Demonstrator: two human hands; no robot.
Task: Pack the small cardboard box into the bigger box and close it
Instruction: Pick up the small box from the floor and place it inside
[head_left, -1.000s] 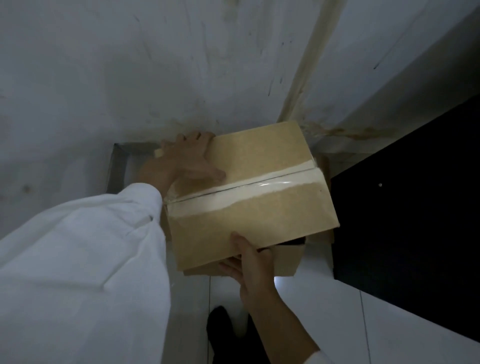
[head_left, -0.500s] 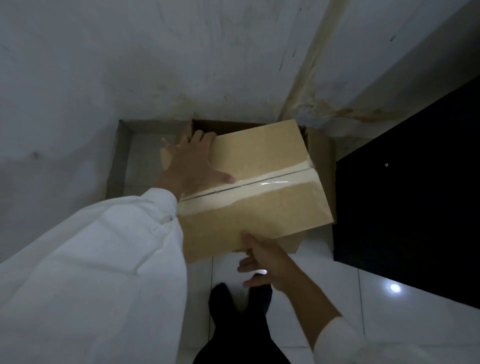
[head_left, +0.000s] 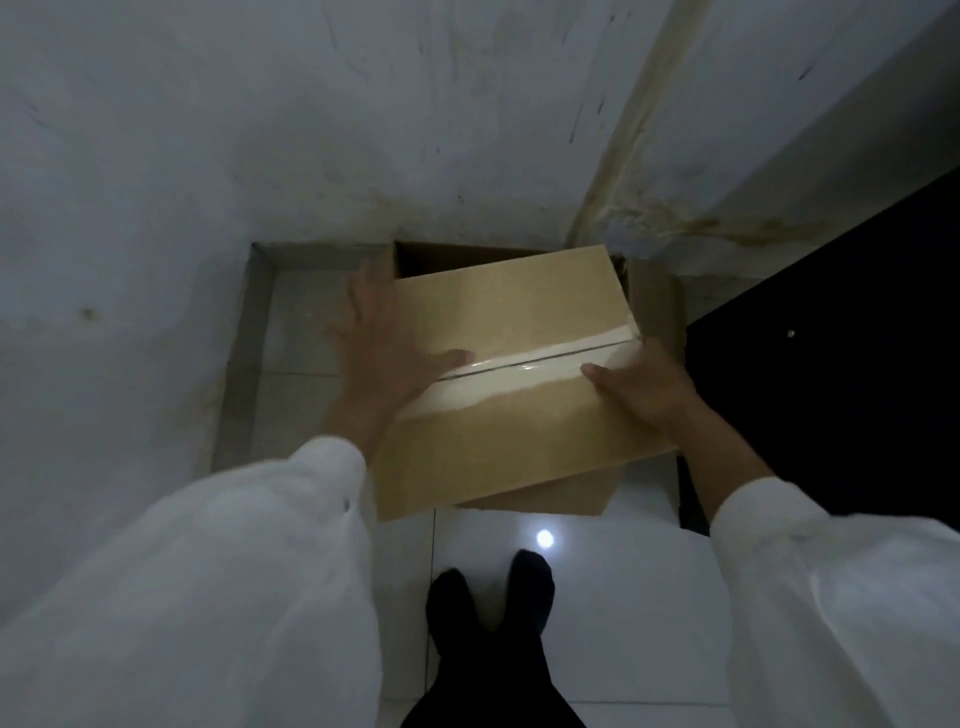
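Cardboard boxes: two. One small box (head_left: 519, 374), taped shut, uppermost. One bigger box (head_left: 657, 306) beneath it, open, only its flaps and dark far opening showing.

Tape strips: one (head_left: 524, 364), pale, along the small box's top seam.

Hands: two, the left hand (head_left: 387, 358) and the right hand (head_left: 641, 384), both flat against the small box.

White sleeves: two, one per arm (head_left: 218, 571).

Dark feet: two (head_left: 491, 592), side by side on the floor tiles.

Bright light spots on the tiles: one (head_left: 544, 539).
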